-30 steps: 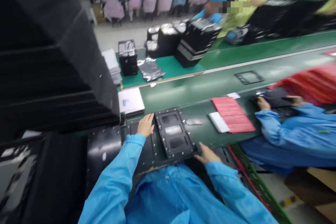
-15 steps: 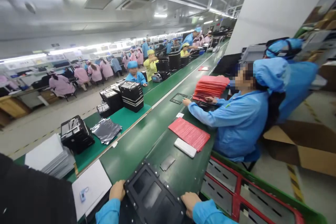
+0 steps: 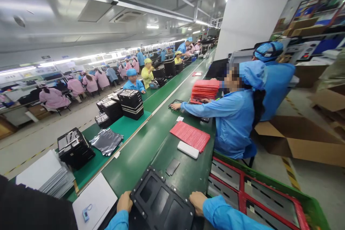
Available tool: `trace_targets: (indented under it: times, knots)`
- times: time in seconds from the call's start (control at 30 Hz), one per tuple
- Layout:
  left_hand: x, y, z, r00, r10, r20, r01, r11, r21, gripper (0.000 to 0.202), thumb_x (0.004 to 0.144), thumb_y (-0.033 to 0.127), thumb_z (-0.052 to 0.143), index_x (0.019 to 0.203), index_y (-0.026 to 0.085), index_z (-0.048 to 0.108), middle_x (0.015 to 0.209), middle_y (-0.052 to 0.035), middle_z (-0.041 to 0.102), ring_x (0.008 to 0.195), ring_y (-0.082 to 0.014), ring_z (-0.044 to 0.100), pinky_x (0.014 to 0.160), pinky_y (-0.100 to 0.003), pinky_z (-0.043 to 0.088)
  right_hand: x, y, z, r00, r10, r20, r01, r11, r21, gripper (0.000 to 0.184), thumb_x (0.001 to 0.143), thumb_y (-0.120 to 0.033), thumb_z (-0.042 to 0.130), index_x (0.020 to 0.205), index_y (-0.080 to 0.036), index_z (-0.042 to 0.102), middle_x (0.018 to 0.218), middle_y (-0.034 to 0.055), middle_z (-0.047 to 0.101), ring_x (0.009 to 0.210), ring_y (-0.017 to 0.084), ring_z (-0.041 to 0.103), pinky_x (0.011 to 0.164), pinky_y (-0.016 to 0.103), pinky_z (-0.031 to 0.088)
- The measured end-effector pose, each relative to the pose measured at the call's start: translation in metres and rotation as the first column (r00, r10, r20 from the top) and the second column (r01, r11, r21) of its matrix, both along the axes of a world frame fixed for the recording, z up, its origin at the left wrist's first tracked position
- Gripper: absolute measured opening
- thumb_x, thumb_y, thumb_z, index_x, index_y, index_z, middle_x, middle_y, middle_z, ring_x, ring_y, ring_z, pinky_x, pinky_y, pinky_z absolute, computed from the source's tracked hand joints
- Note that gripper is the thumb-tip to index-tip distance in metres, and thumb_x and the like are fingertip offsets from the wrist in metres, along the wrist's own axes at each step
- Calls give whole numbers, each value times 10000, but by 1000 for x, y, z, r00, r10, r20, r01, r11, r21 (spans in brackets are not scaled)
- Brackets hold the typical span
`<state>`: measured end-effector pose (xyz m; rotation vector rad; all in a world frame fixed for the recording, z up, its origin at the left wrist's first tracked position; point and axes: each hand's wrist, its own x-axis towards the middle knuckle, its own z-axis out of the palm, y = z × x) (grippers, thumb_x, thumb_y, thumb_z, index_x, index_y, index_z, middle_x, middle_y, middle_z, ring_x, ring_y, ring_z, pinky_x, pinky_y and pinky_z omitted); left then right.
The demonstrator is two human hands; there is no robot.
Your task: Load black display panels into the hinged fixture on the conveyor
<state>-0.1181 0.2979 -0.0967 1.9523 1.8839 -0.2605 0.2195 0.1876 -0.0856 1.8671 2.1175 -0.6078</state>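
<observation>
Low in the head view lies a black rectangular panel (image 3: 161, 201) with recessed windows and small pale dots along its rim. My left hand (image 3: 124, 202) grips its left edge, fingers curled round it. On the opposite side my right hand (image 3: 198, 202) is closed on the right edge. Both sleeves are blue. Just beyond the panel a small dark flat plate (image 3: 173, 167) rests on the green bench (image 3: 145, 143). Left of my left hand are white sheets (image 3: 95, 197) with a small blue device (image 3: 86, 212) on top.
A white bar (image 3: 188, 150) and red sheets (image 3: 191, 136) lie ahead. A co-worker in blue (image 3: 231, 115) sits at the right, hand on a black frame. Below is a green crate (image 3: 318, 205) holding red-framed panels. Black stacks (image 3: 75, 147) and a silvery bag (image 3: 107, 141) stand left.
The view has swung to the right, so the surroundings appear further left. Both my hands keep hold of the panel. The co-worker's arm has reached further over the black frame.
</observation>
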Motion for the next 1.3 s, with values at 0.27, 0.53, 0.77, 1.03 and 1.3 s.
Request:
trace_targets:
  times: [0.27, 0.53, 0.77, 1.03, 1.3]
  knots:
    - [-5, 4, -9, 994, -9, 107, 8, 1000, 7, 359, 843, 181, 427, 1074, 264, 689, 1040, -44, 729, 1064, -202, 645, 823, -240, 473, 6, 5, -16, 1000, -29, 4, 29, 999, 15, 245, 618, -128, 611, 824, -119, 745, 895, 169, 722, 922, 334, 679, 843, 387, 519]
    - [-4, 2, -15, 991, 14, 130, -12, 1000, -13, 343, 876, 254, 394, 1017, 291, 705, 1039, -38, 730, 1084, -225, 636, 802, -250, 472, 16, 5, -33, 993, 7, -116, 2, 997, 82, 81, 618, -240, 617, 629, -174, 665, 798, 113, 721, 859, 298, 683, 801, 367, 508]
    - [-9, 0, -29, 982, 52, 180, -58, 998, 32, 324, 873, 210, 448, 1068, 261, 700, 1046, -31, 728, 1088, -207, 632, 783, -206, 456, 21, 10, -57, 989, 117, -87, -102, 982, 160, 103, 613, -196, 586, 630, -152, 678, 737, 137, 714, 769, 277, 688, 697, 319, 498]
    - [-9, -5, -38, 968, 141, 206, -163, 982, 93, 416, 815, 53, 439, 1066, 247, 708, 1034, -18, 731, 1046, -178, 647, 770, -172, 448, 21, 10, -57, 983, 175, -59, -167, 978, 123, 208, 667, -253, 582, 775, -143, 722, 791, 142, 725, 831, 299, 698, 704, 326, 516]
    - [1, -15, -24, 956, 191, 222, -219, 970, 109, 362, 860, 93, 411, 1001, 221, 719, 1037, -47, 729, 1029, -199, 651, 753, -199, 448, 28, 9, -61, 961, 222, -165, -202, 971, 129, 280, 611, -192, 550, 828, -139, 718, 836, 140, 720, 855, 282, 685, 729, 320, 500]
